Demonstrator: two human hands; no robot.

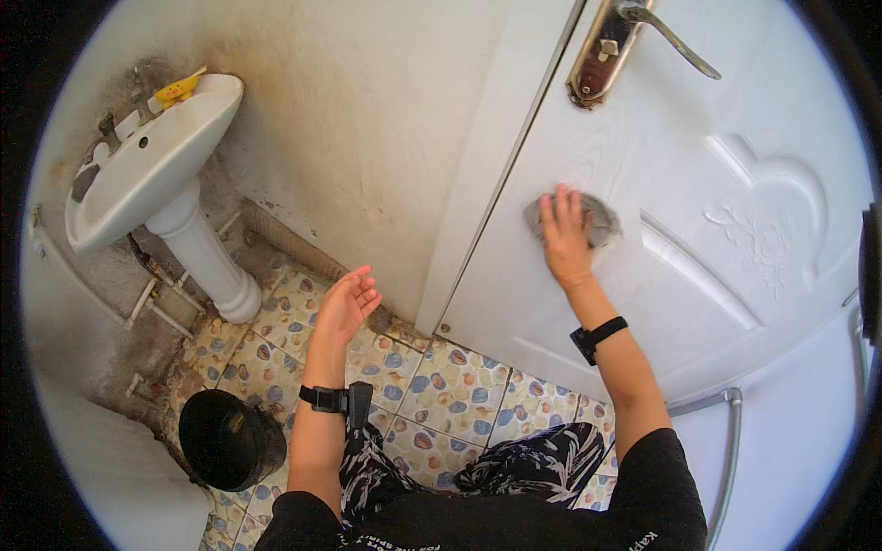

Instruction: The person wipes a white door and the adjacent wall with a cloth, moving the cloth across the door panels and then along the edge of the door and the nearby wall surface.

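Note:
My right hand (567, 241) presses a grey cloth (602, 223) flat against the white panelled door (588, 312), below the handle. Its fingers lie stretched over the cloth, which shows on both sides of them. My left hand (346, 306) hangs in the air over the tiled floor, palm turned up and fingers loosely bent, with nothing in it. A black strap with a small device sits on each wrist. Above my right hand is the door's metal lever handle (675, 41) on a worn brass-coloured plate (604, 55).
A white pedestal sink (170, 151) stands at the left, with a yellow item (181, 87) on its rim. Pipes (152, 298) run along the stained wall below it. A black bucket (230, 441) stands on the patterned floor tiles (450, 390). A grey hose (732, 450) bends at the lower right.

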